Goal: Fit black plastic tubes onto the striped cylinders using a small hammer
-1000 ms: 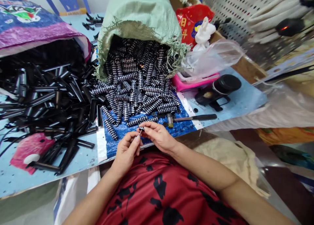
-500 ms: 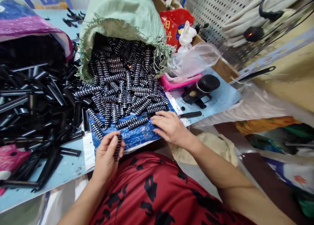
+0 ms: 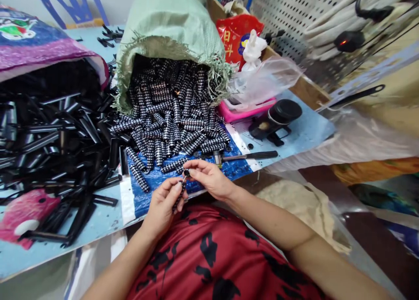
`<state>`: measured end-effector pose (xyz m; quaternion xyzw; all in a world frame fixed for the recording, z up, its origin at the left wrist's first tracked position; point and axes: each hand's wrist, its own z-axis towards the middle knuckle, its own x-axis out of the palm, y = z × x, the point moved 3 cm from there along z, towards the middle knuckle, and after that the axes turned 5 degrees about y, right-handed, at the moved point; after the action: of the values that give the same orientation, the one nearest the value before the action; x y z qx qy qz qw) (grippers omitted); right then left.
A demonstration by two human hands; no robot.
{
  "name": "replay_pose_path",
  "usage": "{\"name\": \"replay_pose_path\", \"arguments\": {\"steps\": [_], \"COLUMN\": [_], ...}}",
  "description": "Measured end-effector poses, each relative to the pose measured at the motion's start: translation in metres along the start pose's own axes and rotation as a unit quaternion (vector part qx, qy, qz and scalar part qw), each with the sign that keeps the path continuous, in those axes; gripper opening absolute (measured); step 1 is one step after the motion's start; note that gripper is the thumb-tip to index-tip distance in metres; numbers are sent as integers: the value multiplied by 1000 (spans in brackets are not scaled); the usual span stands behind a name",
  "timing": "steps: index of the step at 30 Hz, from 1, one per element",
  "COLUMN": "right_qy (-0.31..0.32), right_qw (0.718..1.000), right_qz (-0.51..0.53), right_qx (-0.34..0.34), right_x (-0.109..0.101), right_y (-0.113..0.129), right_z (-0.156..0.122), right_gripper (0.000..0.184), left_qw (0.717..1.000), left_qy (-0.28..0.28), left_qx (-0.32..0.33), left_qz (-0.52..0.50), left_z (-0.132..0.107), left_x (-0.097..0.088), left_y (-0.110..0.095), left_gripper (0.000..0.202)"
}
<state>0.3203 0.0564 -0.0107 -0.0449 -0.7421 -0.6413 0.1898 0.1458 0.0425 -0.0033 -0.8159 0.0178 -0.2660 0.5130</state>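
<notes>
My left hand is closed around a black-and-white patterned cylinder, held upright near the table's front edge. My right hand pinches a small black cap right at the top end of that cylinder. Both hands hover over a blue plastic sheet. Just beyond them lies a heap of the same patterned cylinders spilling out of a green woven sack.
A big pile of black tubes covers the left of the light blue table. A small hammer lies right of my hands. Behind it are a black round tool, a pink tray, plastic bags and a red packet.
My right hand left the blue sheet near the hammer and came back to my left hand with a small cap. My left hand lifted the cylinder toward it.
</notes>
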Motion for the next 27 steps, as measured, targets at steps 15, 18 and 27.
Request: {"name": "replay_pose_path", "arguments": {"steps": [15,18,27], "right_qy": [54,49,27], "right_qw": [998,999,995], "right_qz": [-1,-3,92], "right_qx": [19,14,35], "right_x": [10,11,2], "right_y": [-5,-5,-8], "right_z": [3,4,-4], "right_gripper": [30,33,28], "left_qw": [1000,1000,999], "left_qy": [15,-2,4], "left_qx": [5,12,13], "left_qz": [27,25,42], "left_z": [-5,-5,-3], "left_x": [-10,-10,-6], "left_y": [8,11,10], "left_gripper": [40,37,35]}}
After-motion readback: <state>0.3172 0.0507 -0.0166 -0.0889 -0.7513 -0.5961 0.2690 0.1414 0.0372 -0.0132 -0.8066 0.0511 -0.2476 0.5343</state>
